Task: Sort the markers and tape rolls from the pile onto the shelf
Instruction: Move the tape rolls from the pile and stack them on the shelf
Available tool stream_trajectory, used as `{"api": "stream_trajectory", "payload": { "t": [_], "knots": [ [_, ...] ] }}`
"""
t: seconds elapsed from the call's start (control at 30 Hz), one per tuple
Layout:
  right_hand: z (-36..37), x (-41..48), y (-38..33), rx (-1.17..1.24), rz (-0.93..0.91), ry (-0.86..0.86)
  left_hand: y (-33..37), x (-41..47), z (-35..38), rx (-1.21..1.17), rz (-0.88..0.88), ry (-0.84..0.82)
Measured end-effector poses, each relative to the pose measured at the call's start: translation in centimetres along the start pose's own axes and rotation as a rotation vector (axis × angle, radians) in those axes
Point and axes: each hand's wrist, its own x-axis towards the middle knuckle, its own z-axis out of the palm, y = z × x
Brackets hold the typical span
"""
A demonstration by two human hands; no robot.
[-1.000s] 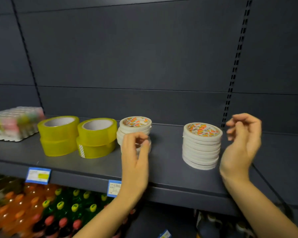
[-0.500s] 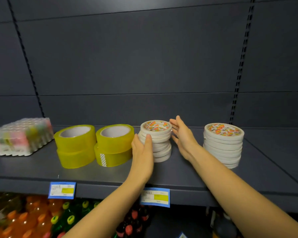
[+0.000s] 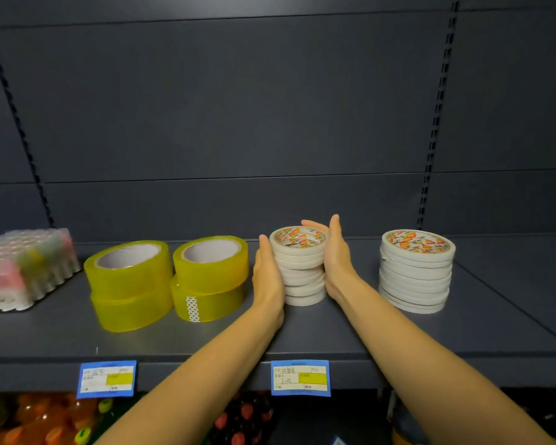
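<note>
One leaning white tape-roll stack (image 3: 299,271) mid-shelf (image 3: 334,335), pressed between left hand (image 3: 267,277) and right hand (image 3: 336,261); fingers (image 3: 264,248) straight, flat against its sides. Second white stack (image 3: 416,271) well right. Near yellow tape stack (image 3: 210,277) just left, far yellow tape stack (image 3: 130,284) touching it; wrapped marker pack (image 3: 23,268) far left.

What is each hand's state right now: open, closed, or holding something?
Left hand: open, fingers straight, pressing the middle tape stack from its left.
Right hand: open, pressing the same stack's right side.
</note>
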Motion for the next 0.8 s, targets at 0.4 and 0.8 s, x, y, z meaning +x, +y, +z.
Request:
{"api": "stream_trajectory", "payload": {
  "t": [0.4, 0.8],
  "knots": [
    [-1.4, -0.6, -0.1, -0.005, 0.081, -0.061, 0.0, 0.9, 0.4, -0.053, -0.030, 0.034],
    [-2.7, -0.1, 1.6, 0.068, 0.144, -0.046, 0.0, 2.3, 0.8, -0.111, -0.102, -0.139]
  ]
}}
